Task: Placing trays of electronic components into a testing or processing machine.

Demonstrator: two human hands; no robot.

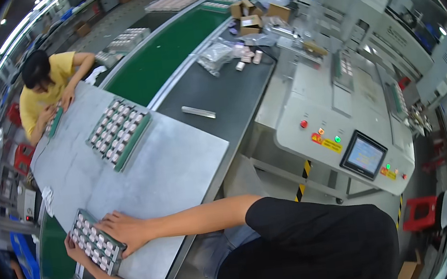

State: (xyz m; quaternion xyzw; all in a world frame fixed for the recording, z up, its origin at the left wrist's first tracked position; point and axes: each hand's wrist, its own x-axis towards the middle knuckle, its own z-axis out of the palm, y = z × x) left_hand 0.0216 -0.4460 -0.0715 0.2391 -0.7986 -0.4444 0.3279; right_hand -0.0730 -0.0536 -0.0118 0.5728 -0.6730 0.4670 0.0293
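Observation:
A green-edged tray [93, 241] with rows of small pale, round-topped pieces rests near the near-left end of the grey tabletop. My left hand [76, 252] grips its left edge, with the fingers partly hidden. My right hand [124, 229] lies over the opposite edge, fingers bent around it. Farther up the same tabletop sits a larger green tray [119, 130], filled with similar pieces; neither hand touches it.
Across the table a person in a yellow top [61, 70] handles another small tray [56, 121]. Green conveyor belt [164, 52] runs behind. A clear strip [198, 112], plastic bags [218, 55] and boxes lie on the dark bench. A machine with a screen [363, 154] stands right.

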